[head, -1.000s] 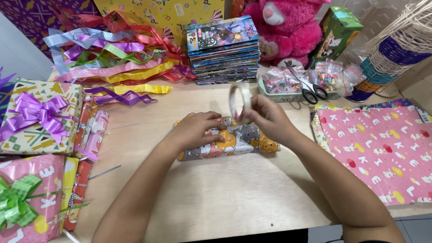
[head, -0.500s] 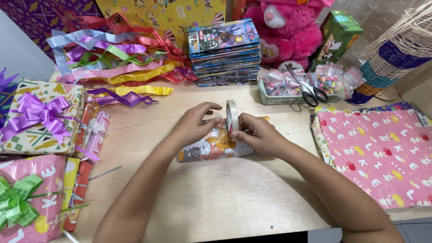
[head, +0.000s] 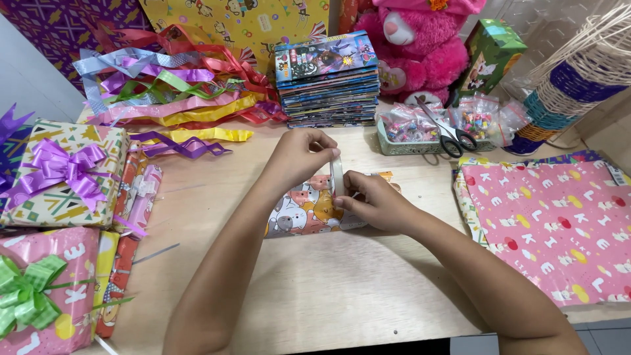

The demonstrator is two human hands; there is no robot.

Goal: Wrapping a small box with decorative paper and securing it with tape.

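Observation:
A small box wrapped in cartoon-animal paper [head: 303,213] lies on the wooden table [head: 342,289]. Above it stands a roll of clear tape [head: 336,174], held upright on edge. My left hand [head: 299,154] pinches the roll's top from the left. My right hand [head: 376,205] grips its lower part and rests on the wrapped box, covering the box's right end.
Wrapped gifts with purple and green bows [head: 59,174] sit at the left. Ribbons [head: 177,98] and a stack of flat boxes [head: 328,79] are behind. A tray with scissors [head: 450,135], a pink plush toy [head: 420,49] and pink wrapping sheets [head: 559,223] lie at the right.
Both hands brought the tape roll down from above the box to its top surface. The right hand shifted from beside the roll onto the box.

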